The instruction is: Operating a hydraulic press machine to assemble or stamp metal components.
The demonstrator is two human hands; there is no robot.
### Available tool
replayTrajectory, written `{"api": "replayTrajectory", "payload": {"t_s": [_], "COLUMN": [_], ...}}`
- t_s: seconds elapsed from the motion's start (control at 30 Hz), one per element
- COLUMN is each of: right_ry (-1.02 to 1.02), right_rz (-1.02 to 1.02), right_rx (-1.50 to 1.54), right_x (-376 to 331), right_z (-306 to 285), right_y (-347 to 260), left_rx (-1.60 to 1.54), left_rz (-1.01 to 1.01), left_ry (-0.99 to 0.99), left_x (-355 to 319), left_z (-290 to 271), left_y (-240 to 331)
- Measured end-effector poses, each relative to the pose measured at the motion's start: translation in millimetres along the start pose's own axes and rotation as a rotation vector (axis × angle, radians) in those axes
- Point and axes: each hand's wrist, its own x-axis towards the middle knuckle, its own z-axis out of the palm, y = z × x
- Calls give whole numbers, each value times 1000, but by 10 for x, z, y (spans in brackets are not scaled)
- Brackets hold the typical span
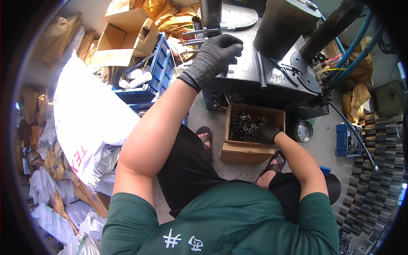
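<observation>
My left hand (216,57), in a dark grey knit glove, is raised over the left front part of a metal machine bed (246,70). Its fingers are curled together, and whatever they may hold is hidden beneath them. Low between my feet, my right hand (269,132), in a dark glove, reaches into an open cardboard box (255,109). Many small dark metal parts (248,123), some ring-shaped, fill this box. The right fingers blend into the dark parts, so their pose does not show. A loose metal rod (261,70) lies on the bed, right of my left hand.
A thick dark machine column (287,27) rises from the bed. Blue crates (159,70) and an open carton (114,57) stand at left, beside a large white sack (87,114). At right are a small blue bin (342,140) and stacked metal cylinders (374,174).
</observation>
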Motion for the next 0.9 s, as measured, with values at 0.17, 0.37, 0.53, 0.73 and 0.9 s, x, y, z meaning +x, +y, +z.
{"api": "replayTrajectory", "payload": {"t_s": [0.17, 0.37, 0.53, 0.73, 0.9], "right_ry": [13, 92, 21, 74, 105], "right_rz": [237, 86, 174, 189, 286], "right_rx": [162, 243, 224, 284, 385], "right_x": [477, 890, 1054, 916, 722], "right_z": [-4, -385, -420, 65, 411], "right_y": [-220, -496, -534, -208, -49], "left_rx": [-60, 10, 98, 83, 220], "left_rz": [46, 96, 77, 110, 153], "left_ry": [-33, -38, -26, -38, -19], "left_x": [22, 27, -27, -72, -129], "left_z": [37, 90, 53, -80, -161], "left_y": [-17, 36, 18, -8, 20]}}
